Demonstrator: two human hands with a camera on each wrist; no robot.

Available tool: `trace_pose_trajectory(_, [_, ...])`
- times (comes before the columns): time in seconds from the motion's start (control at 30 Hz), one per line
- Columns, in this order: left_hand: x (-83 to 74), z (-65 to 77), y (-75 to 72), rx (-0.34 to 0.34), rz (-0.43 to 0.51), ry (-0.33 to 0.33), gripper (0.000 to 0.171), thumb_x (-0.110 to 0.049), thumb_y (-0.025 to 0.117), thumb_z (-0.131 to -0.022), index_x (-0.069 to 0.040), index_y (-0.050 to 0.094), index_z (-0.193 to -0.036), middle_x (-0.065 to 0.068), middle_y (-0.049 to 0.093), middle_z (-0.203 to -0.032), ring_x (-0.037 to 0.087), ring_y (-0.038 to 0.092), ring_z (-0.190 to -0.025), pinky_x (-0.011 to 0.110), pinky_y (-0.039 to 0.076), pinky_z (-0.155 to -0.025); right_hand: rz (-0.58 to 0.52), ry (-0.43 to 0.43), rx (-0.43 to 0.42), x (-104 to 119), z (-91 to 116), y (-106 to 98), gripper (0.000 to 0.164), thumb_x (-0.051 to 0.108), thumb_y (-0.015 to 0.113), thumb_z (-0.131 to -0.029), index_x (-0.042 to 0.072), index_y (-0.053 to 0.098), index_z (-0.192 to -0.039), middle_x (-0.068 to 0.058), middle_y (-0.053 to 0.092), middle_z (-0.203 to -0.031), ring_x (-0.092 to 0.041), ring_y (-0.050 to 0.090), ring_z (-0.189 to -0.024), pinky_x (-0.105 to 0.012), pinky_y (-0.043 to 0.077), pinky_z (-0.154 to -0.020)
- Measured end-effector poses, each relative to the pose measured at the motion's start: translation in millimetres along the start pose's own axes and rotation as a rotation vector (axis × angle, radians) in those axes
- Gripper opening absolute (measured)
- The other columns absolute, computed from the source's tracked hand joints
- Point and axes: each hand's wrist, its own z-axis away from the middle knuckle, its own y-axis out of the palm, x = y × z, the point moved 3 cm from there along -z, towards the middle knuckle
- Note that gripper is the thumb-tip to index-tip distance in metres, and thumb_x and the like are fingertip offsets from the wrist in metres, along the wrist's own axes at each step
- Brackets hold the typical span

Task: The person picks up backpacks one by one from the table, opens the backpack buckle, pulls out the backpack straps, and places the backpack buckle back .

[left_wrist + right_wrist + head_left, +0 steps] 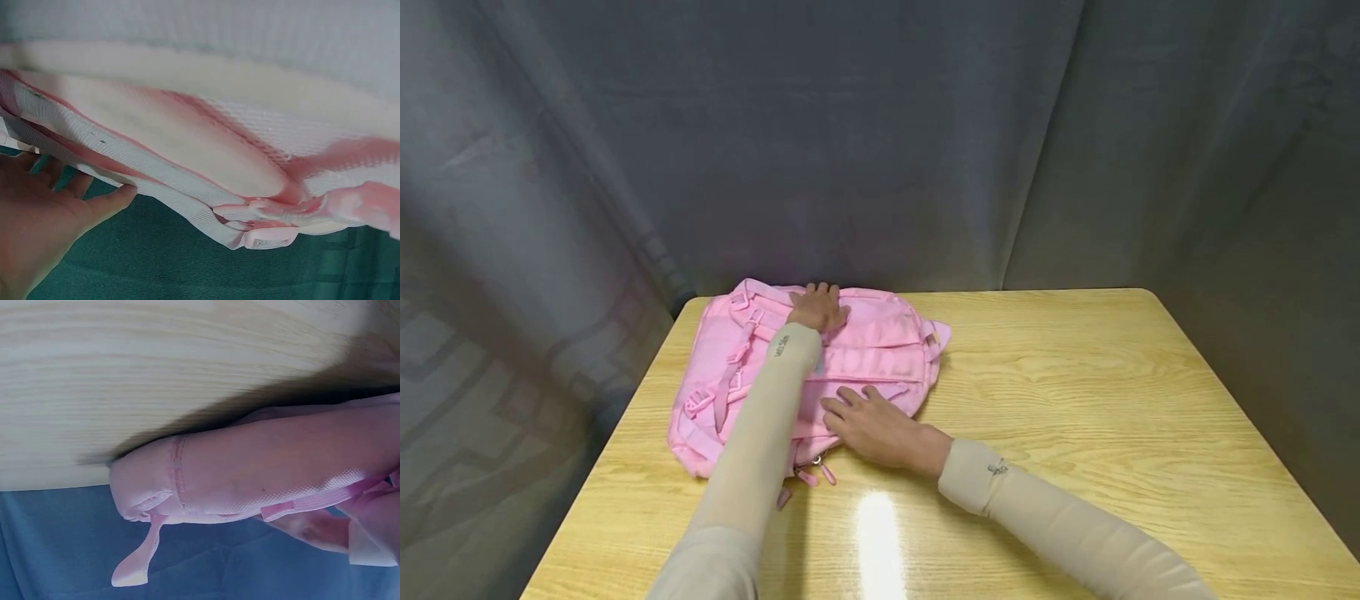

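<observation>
A pink backpack (pixel 880 333) lies flat on the wooden table with its strap side up. My left hand (pixel 818 308) reaches across it and rests on the far side, fingers spread. In the left wrist view, the fingers of that hand (pixel 47 209) are extended along a strap at the bag's edge. My right hand (pixel 876 427) touches the near side with its fingers lightly bent over the fabric. Buckles (pixel 699 402) and webbing show at the bag's left end. Zipper pulls (pixel 826 472) hang from the near edge. The right wrist view shows the bag's side (pixel 262 462).
The wooden table (pixel 1075 392) extends to the right of the bag. Dark grey curtains (pixel 850 150) hang behind the table and along both sides. Light glares off the tabletop near the front.
</observation>
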Motion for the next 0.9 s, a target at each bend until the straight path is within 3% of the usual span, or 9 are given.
trace_pose_trajectory(0.4, [-2.4,-5.0,-3.3,0.040,-0.052,-0.011,0.063,-0.050,0.041,-0.103,-0.004,0.040,-0.146,0.019,0.042,-0.150,0.040,0.036,-0.139,0.067,0.033,-0.109,0.026,-0.028,-0.054,-15.3,23.2,1.0,0.023,0.015,0.039,-0.104,0.017,0.058,-0.118,-0.002,0.054,-0.140,-0.024,0.053,-0.128,-0.043,0.051,-0.099])
trace_pose_trajectory(0.63, [-2.9,-2.1,-7.1,0.068,-0.078,-0.015,0.063,-0.049,0.039,-0.103,-0.003,0.038,-0.147,0.019,0.041,-0.150,0.042,0.034,-0.139,0.067,0.030,-0.110,-0.053,-0.020,-0.110,-27.4,41.3,0.8,0.017,0.018,0.046,-0.103,0.019,0.061,-0.111,-0.005,0.056,-0.131,-0.025,0.052,-0.124,-0.041,0.049,-0.101])
trace_pose_trajectory(0.9, [-1.0,3.2,-13.1,0.107,-0.094,-0.002,0.065,-0.051,0.039,-0.102,-0.005,0.041,-0.147,0.021,0.046,-0.141,0.038,0.041,-0.131,0.059,0.044,-0.103,-0.082,0.052,-0.193,-40.3,61.3,-7.4,0.015,0.019,0.060,-0.096,0.025,0.072,-0.104,0.001,0.053,-0.099,-0.017,0.047,-0.092,-0.033,0.044,-0.080])
